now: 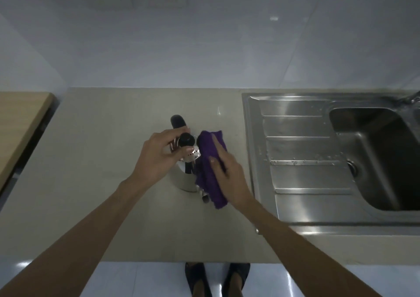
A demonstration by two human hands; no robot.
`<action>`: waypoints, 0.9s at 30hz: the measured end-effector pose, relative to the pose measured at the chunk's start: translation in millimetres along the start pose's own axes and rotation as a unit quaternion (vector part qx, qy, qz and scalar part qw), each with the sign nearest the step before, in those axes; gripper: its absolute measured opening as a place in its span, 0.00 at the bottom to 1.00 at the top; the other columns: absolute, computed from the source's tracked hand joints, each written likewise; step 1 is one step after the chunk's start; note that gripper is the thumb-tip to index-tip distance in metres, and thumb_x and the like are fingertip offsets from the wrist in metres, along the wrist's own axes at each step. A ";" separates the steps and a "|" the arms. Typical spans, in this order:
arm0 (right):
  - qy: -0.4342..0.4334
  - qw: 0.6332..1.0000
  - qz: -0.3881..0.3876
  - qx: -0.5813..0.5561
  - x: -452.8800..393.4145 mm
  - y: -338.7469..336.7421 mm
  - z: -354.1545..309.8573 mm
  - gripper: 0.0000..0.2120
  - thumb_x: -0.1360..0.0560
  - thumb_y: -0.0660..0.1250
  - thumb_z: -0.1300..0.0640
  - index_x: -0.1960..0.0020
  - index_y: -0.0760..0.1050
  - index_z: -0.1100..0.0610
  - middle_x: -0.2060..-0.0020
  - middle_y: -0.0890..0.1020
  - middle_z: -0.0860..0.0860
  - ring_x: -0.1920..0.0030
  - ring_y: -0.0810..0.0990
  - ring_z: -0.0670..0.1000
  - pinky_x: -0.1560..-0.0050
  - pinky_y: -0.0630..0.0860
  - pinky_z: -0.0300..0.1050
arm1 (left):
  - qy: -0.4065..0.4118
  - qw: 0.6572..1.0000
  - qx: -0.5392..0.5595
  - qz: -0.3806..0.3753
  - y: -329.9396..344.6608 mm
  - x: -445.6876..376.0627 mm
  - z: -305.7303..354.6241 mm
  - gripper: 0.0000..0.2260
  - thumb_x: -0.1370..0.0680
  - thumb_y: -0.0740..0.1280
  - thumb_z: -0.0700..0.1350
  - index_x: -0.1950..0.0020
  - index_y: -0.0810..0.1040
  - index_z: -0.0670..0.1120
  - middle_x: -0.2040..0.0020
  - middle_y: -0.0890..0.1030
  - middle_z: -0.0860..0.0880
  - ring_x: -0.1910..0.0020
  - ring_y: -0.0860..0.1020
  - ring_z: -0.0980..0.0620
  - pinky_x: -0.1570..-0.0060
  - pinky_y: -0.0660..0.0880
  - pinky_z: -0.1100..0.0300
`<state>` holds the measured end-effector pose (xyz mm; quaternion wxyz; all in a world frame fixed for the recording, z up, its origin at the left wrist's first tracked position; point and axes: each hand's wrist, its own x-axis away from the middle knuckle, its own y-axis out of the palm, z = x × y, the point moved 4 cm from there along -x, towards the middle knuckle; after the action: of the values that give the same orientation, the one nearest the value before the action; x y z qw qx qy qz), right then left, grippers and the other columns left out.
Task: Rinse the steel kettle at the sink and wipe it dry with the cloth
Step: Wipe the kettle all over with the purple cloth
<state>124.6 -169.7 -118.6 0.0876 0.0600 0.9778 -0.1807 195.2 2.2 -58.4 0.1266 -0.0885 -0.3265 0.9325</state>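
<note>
Wiping stage, judged from the layout: steel kettle [185, 178] standing on the desk [102, 160] directly under both hands, well left of the sink [318, 151], whose drainboard shows water drops. Left hand [159, 158] closed on the kettle's top, fingertips round the black lid knob [186, 139], black handle [178, 121] jutting out beyond the fingers. Right hand [223, 174] spread flat, pressing the purple cloth [210, 169] against the kettle's right flank, cloth draped down to the desk beneath the palm. To do it well: hold the top firmly so the body cannot spin or tip; sweep the cloth top to bottom with steady pressure; turn the kettle a little with the left hand between strokes; reach the spout, barely visible below the cloth, and the base rim, where drips probably gather.
</note>
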 end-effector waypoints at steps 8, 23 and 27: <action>0.167 0.985 0.024 0.041 28.8 6.4 51.1 0.18 0.21 0.60 0.65 0.33 0.71 0.55 0.60 0.78 0.45 0.66 0.75 0.40 0.64 0.74 0.37 | -0.043 0.997 0.043 -0.040 -5.1 -3.6 -10.4 0.22 0.29 0.75 0.49 0.36 0.78 0.60 0.42 0.79 0.59 0.38 0.76 0.59 0.34 0.67 0.63; 0.314 0.920 0.176 -0.157 9.7 30.7 49.3 0.15 0.20 0.54 0.64 0.39 0.72 0.50 0.48 0.79 0.54 0.53 0.79 0.54 0.54 0.77 0.38 | -0.045 0.989 0.115 -0.085 -4.9 -4.4 -17.1 0.20 0.26 0.73 0.44 0.35 0.78 0.56 0.34 0.78 0.61 0.32 0.72 0.62 0.28 0.65 0.57; 0.122 0.955 0.214 -0.165 -21.5 19.5 -2.1 0.21 0.21 0.56 0.58 0.34 0.70 0.39 0.38 0.76 0.44 0.42 0.77 0.44 0.44 0.76 0.36 | -0.045 0.974 0.144 -0.170 -5.1 -10.3 -12.8 0.24 0.28 0.74 0.43 0.32 0.76 0.51 0.33 0.78 0.58 0.31 0.72 0.63 0.26 0.63 0.56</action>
<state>148.3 -152.7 -119.2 0.0125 0.2738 0.9616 0.0150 209.0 10.6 -64.3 0.2804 0.0293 -0.2041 0.9375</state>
